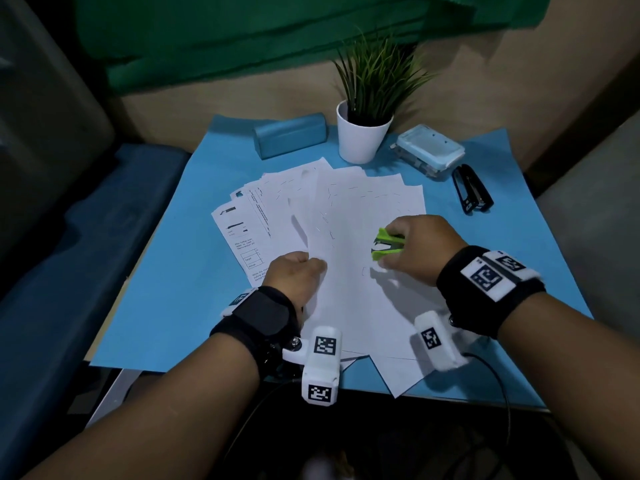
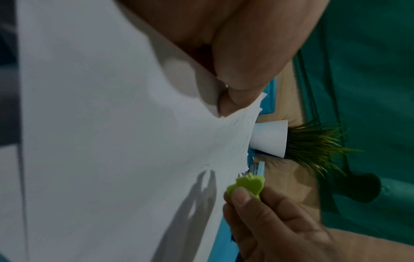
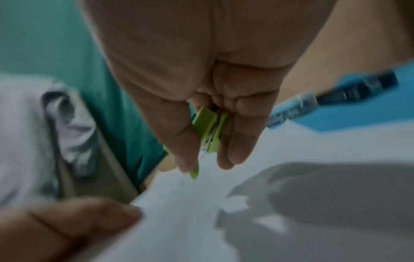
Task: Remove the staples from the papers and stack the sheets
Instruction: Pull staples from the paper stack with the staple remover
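Several white sheets (image 1: 349, 216) lie fanned out on the blue mat (image 1: 162, 292); the leftmost ones carry print, and small staples dot the upper parts. My left hand (image 1: 311, 264) pinches the left edge of the top sheet (image 1: 349, 306), thumb on top; the same hand (image 2: 224, 101) shows in the left wrist view. My right hand (image 1: 398, 251) grips a green staple remover (image 1: 387, 244) just above the top sheet, its black jaws pointing left. In the right wrist view the staple remover (image 3: 210, 133) sits between thumb and fingers, close over the paper (image 3: 190, 221).
Along the back stand a blue case (image 1: 291, 135), a white pot with a grass plant (image 1: 362, 136) and a pale blue plastic box (image 1: 429, 150). A black stapler (image 1: 471, 192) lies at the right. The sheets overhang the mat's near edge.
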{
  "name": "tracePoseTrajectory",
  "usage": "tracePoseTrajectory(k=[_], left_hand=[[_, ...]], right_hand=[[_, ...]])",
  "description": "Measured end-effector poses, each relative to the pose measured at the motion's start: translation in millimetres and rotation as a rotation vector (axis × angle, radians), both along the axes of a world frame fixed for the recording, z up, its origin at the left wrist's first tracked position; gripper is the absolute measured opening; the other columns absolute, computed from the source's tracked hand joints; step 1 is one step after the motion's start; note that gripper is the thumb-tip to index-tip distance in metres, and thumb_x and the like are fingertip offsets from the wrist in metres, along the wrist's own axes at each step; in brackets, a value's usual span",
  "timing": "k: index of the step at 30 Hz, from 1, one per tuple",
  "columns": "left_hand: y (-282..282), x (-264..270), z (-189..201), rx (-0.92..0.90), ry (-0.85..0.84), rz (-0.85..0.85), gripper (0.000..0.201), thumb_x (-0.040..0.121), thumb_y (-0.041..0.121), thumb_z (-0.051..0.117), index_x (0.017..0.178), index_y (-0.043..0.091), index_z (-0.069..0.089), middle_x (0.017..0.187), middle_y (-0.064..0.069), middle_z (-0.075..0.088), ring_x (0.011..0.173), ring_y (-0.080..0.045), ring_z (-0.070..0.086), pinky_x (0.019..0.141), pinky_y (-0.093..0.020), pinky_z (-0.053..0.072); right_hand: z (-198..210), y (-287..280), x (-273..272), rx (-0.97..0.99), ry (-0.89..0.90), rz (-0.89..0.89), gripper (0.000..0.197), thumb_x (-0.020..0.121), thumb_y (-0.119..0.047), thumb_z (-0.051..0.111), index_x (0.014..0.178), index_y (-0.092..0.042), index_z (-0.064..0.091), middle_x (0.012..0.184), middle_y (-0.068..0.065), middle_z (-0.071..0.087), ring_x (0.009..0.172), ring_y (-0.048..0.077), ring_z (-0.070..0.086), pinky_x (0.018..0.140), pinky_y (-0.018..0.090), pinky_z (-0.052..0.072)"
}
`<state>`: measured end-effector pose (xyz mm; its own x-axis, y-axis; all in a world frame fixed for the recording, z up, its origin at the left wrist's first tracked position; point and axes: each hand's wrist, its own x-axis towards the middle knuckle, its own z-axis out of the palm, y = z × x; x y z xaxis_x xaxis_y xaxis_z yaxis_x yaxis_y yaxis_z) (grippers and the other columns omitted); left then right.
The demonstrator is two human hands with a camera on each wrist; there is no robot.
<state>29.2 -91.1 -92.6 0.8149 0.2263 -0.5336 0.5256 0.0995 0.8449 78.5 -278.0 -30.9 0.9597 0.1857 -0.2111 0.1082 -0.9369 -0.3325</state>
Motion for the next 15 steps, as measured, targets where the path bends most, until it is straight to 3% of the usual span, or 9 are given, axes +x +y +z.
tracePoseTrajectory(k=[3,5,6,8,10,12,15], left_hand=[[0.4,-1.8,2.9,-0.082,-0.003,-0.052,0.03,0.09,0.004,0.062,0.063,0.013,0.054,0.056,-0.002,0.055,0.043,-0.015,0.049,0.044,-0.015,0.041],[-0.2,-3.6,5.4,-0.124,-0.02,-0.071,0.038,0.09,-0.001,0.058,0.054,0.014,0.059,0.056,-0.007,0.06,0.047,-0.018,0.055,0.051,-0.02,0.048],[-1.0,-3.3,5.3,-0.157,-0.024,-0.078,0.038,0.088,-0.004,0.056,0.055,0.012,0.065,0.061,-0.012,0.065,0.056,-0.022,0.06,0.06,-0.027,0.054],[-3.2,-4.3,8.3,-0.255,-0.053,-0.094,0.033,0.086,-0.011,0.052,0.074,0.008,0.076,0.081,-0.024,0.071,0.075,-0.033,0.066,0.079,-0.045,0.057],[-4.6,-5.5,10.2,-0.305,-0.086,-0.098,0.034,0.086,-0.016,0.047,0.094,-0.001,0.076,0.097,-0.028,0.073,0.086,-0.036,0.069,0.09,-0.049,0.055],[-5.9,-6.3,7.9,-0.328,-0.115,-0.096,0.036,0.086,-0.018,0.045,0.104,-0.005,0.073,0.106,-0.03,0.072,0.092,-0.036,0.069,0.093,-0.047,0.055],[-9.5,-9.4,6.2,-0.331,-0.14,-0.084,0.035,0.087,-0.016,0.047,0.107,-0.004,0.073,0.105,-0.029,0.072,0.093,-0.036,0.069,0.094,-0.05,0.055]], right_hand=[[3.4,14.2,-8.1,0.085,0.04,0.013,0.042,0.068,-0.035,0.083,0.103,-0.015,0.071,0.101,0.0,0.07,0.092,0.018,0.061,0.08,0.026,0.049],[1.8,28.8,-12.6,0.1,0.028,0.057,0.038,0.067,-0.037,0.08,0.095,-0.013,0.071,0.092,0.003,0.07,0.088,0.02,0.062,0.079,0.031,0.053],[0.8,35.3,-13.5,0.095,0.016,0.071,0.035,0.068,-0.039,0.078,0.09,-0.013,0.07,0.087,0.003,0.069,0.085,0.021,0.061,0.076,0.032,0.053],[-0.5,44.0,-13.5,0.047,-0.026,0.089,0.034,0.07,-0.043,0.074,0.079,-0.012,0.066,0.075,0.002,0.064,0.076,0.021,0.059,0.065,0.031,0.048],[-0.8,47.9,-13.7,0.002,-0.053,0.085,0.033,0.071,-0.043,0.073,0.073,-0.012,0.061,0.069,0.001,0.06,0.071,0.022,0.057,0.059,0.03,0.042],[-0.9,48.6,-15.2,-0.01,-0.062,0.07,0.031,0.071,-0.042,0.072,0.071,-0.013,0.059,0.067,0.0,0.059,0.071,0.022,0.057,0.058,0.029,0.04],[1.7,50.1,-19.0,-0.034,-0.07,0.067,0.028,0.072,-0.04,0.07,0.068,-0.016,0.055,0.068,-0.001,0.059,0.072,0.023,0.058,0.06,0.027,0.038]])
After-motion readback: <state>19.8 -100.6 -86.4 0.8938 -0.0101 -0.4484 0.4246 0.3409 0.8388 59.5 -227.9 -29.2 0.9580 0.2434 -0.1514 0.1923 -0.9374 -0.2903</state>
